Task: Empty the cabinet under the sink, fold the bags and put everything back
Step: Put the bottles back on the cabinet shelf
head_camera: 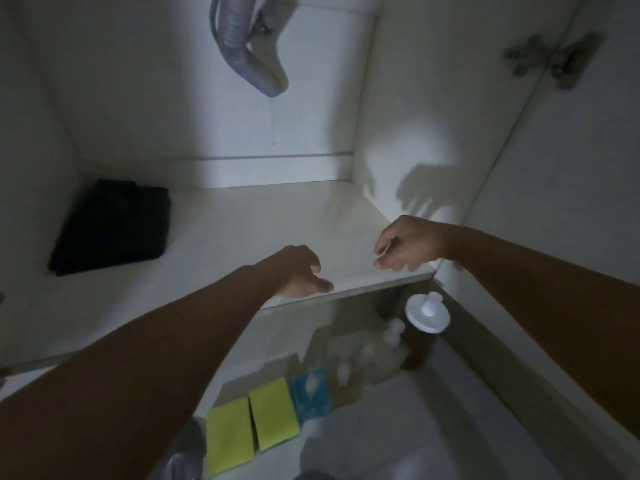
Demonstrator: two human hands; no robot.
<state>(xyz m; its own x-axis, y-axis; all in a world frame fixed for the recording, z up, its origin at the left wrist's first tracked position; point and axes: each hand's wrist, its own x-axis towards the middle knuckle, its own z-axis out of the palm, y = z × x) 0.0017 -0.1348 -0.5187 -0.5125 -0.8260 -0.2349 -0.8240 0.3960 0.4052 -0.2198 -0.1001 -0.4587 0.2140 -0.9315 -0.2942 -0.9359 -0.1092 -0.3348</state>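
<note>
Inside cabinet [408, 109], both hands hover over white shelf [242, 230] w/ loosely curled fingers, left hand [299, 271] and right hand [405, 245] holding nothing, folded black bags [112, 225] lying at shelf's back-left, yellow sponges [252, 424] on floor below.

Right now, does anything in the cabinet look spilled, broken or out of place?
Nothing stands out. The folded black bag lies flat at the back left of the cabinet floor, which shows no spill. The grey drain hose hangs above. Both hands hover, holding nothing. Sponges and bottles wait outside.
</note>
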